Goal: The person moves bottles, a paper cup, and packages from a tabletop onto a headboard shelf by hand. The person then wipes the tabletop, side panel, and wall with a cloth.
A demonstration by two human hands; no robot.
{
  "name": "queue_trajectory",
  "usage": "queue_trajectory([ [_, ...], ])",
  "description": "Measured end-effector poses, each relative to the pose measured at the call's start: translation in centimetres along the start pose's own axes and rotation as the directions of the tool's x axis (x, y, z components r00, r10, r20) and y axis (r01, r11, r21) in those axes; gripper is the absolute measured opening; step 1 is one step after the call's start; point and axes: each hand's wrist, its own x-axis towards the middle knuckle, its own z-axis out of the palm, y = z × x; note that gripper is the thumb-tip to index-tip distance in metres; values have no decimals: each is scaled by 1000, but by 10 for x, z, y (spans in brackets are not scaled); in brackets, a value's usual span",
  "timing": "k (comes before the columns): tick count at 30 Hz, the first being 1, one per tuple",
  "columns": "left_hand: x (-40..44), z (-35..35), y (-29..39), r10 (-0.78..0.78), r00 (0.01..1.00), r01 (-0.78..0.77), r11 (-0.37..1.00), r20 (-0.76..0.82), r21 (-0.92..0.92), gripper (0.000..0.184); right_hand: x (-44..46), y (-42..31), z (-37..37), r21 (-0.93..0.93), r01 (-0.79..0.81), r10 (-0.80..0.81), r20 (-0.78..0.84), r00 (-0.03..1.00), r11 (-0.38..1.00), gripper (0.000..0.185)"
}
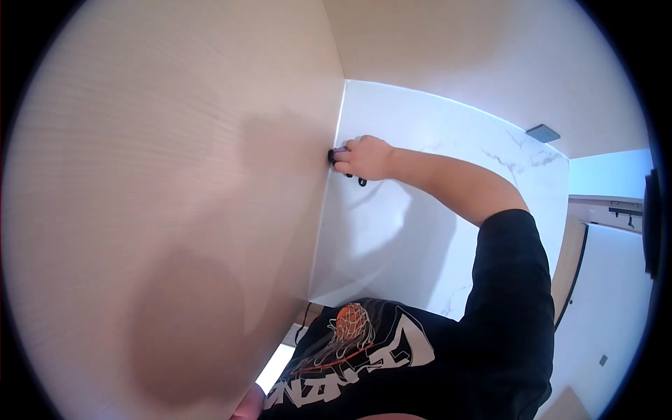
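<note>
While the right grip (368,157) holds a dark object (332,158), panelling (203,175) flanks it.

A white, marble-look surface (392,259) spans the centre of the frame, with grey veins (521,155) clearest toward its upper right and a soft shadow (423,245) across its middle. Near its upper left edge, a small black loop (362,183) shows against the white; whether it rests there is unclear.
</note>
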Motion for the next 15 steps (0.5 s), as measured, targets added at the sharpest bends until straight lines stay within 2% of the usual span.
queue_trajectory([
  [3, -5, -4, 2, 9, 1000, -9, 1000, -4, -9, 77, 2, 30, -6, -22, 71, -70, 32, 997, 997, 18],
  [7, -5, -5, 3, 24, 1000, -25, 1000, -17, -9, 75, 5, 77, 2, -52, 158, -162, -81, 983, 986, 15],
  [10, -6, -6, -3, 25, 999, -26, 1000, -23, -6, 75, 4, 110, 3, -115, 53, -61, -67, 996, 992, 16],
  [11, -8, -7, -6, 26, 999, -26, 1000, -26, -8, 74, 9, 120, 1, -86, -159, 163, 47, 985, 984, 16],
  [12, -7, -8, -7, 19, 999, -20, 1000, -27, -11, 74, 14, 126, -1, -79, -364, 372, 168, 913, 928, 17],
  [13, -8, -9, -10, 15, 999, -15, 1000, -31, -5, 74, 10, 145, 16, -59, -422, 418, -70, 906, 905, 19],
  [15, 6, -4, -14, 6, 1000, -6, 1000, -30, -3, 74, 26, 129, 0, -85, -459, 462, 22, 887, 884, 21],
])
